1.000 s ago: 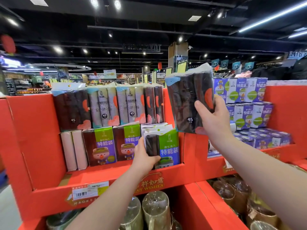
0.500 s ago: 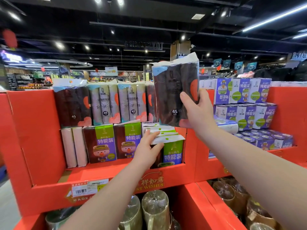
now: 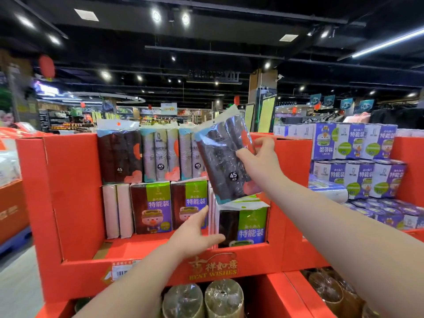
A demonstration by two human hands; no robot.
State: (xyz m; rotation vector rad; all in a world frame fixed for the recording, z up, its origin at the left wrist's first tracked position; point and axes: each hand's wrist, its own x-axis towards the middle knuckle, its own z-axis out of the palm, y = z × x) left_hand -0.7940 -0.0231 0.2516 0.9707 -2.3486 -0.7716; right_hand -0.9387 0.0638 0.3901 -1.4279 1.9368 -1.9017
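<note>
Dark pack point(image 3: 226, 161) tilted left and dropped lower; right hand point(image 3: 259, 161) pinches its edge, left hand point(image 3: 195, 232) flat-fingered against green-label packs point(image 3: 250, 223).

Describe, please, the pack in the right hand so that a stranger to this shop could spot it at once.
Find the red stand in the middle; its top row holds upright packs marked 45. At that row's right end the right hand grips a dark pack. Unlike its neighbours, it is tilted and held in the air in front of the row.
</note>
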